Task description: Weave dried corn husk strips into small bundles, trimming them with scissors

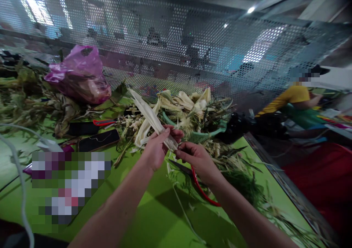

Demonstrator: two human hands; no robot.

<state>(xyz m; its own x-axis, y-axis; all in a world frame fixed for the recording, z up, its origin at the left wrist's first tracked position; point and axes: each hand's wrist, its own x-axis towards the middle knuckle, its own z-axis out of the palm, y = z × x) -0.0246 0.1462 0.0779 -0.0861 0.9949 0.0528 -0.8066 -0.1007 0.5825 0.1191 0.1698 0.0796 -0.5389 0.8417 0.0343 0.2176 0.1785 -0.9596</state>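
My left hand is closed around a long pale corn husk that slants up to the left. My right hand pinches the husk's lower end, fingers pressed together, close beside my left hand. Under my right hand lie red-handled scissors on the green table. Behind the hands sits a pile of pale husks and plant scraps.
A purple plastic bag stands at the back left among dry leaves. A black phone and a second pair of red-handled scissors lie left of the hands. A perforated metal screen closes the back. A person in yellow works at right.
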